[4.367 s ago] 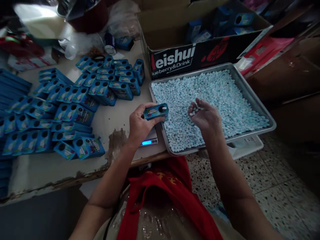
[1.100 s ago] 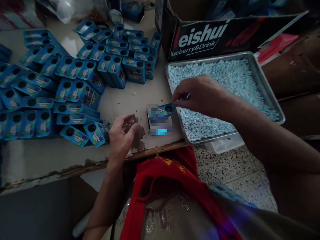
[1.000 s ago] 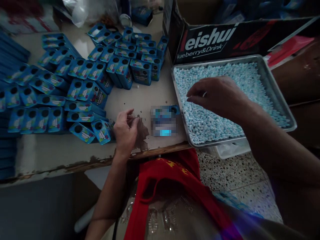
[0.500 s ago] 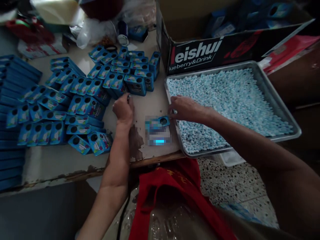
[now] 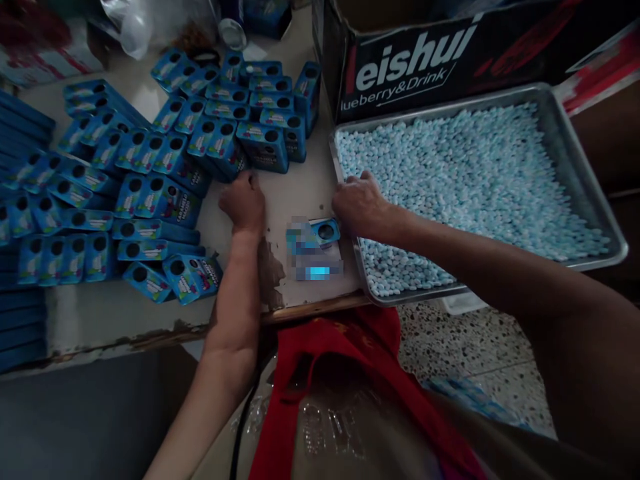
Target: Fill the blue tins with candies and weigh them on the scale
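My left hand (image 5: 244,204) rests on the table as a closed fist, just in front of the standing blue candy boxes (image 5: 263,148). Whatever its curled fingers may hold is hidden. Over the left rim of a metal tray (image 5: 614,235) is my right hand (image 5: 361,205), its fingers curled closed and their contents out of sight. Small pale-blue candies (image 5: 465,187) spread across the tray. Between my hands, a single blue box (image 5: 326,230) with a dark round hole lies on a small, partly pixelated device with a lit blue display (image 5: 320,273).
Behind the tray stands a black printed carton (image 5: 400,73). Many more blue boxes crowd the left side of the table (image 5: 295,300), some stacked at the far left. A can (image 5: 233,30) and plastic bags (image 5: 145,27) sit at the back. A red apron strap (image 5: 280,413) hangs below.
The camera view has shifted, so the boxes and carton appear higher. My right hand's fingers have curled in more at the tray rim. My left fist stays near the boxes.
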Action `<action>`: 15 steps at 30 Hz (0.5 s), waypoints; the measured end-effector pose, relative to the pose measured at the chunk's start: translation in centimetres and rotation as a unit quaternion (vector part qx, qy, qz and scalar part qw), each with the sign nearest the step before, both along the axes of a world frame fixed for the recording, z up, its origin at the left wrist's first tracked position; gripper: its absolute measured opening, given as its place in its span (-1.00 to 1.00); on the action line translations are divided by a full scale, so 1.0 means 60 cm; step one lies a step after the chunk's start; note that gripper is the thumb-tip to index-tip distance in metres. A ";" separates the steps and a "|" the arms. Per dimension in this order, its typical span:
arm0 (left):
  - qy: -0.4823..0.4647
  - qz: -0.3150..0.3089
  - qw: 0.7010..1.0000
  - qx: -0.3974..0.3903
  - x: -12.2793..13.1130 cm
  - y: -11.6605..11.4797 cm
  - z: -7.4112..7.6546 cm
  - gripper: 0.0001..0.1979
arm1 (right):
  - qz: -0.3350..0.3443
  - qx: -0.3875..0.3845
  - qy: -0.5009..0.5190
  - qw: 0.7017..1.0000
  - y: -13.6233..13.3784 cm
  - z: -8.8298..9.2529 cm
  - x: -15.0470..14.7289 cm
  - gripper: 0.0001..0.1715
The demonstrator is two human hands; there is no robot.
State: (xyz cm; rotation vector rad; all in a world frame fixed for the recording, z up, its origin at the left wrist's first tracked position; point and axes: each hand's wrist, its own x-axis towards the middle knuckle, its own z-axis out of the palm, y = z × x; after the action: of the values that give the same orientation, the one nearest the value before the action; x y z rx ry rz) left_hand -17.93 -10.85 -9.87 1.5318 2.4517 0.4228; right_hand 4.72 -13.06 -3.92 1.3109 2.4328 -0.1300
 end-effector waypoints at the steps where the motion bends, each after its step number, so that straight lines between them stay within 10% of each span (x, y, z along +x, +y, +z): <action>1: -0.012 0.003 1.000 0.007 -0.002 -0.001 -0.002 -0.62 | 0.001 0.006 0.011 1.000 0.002 -0.006 0.001 -0.72; 9: -0.147 0.045 0.982 0.107 -0.032 -0.010 -0.020 -0.87 | -0.098 -0.018 0.156 0.983 0.031 -0.011 0.031 -0.89; 15: -0.310 0.006 0.929 0.202 -0.055 -0.054 0.000 -0.82 | -0.219 -0.091 0.512 0.825 0.013 0.024 0.102 -0.82</action>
State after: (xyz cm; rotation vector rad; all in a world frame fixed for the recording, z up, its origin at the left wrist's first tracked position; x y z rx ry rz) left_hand -21.24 -14.08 -9.86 1.2418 1.9426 1.2607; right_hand 10.81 -12.27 -2.46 2.0198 2.6596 -1.5000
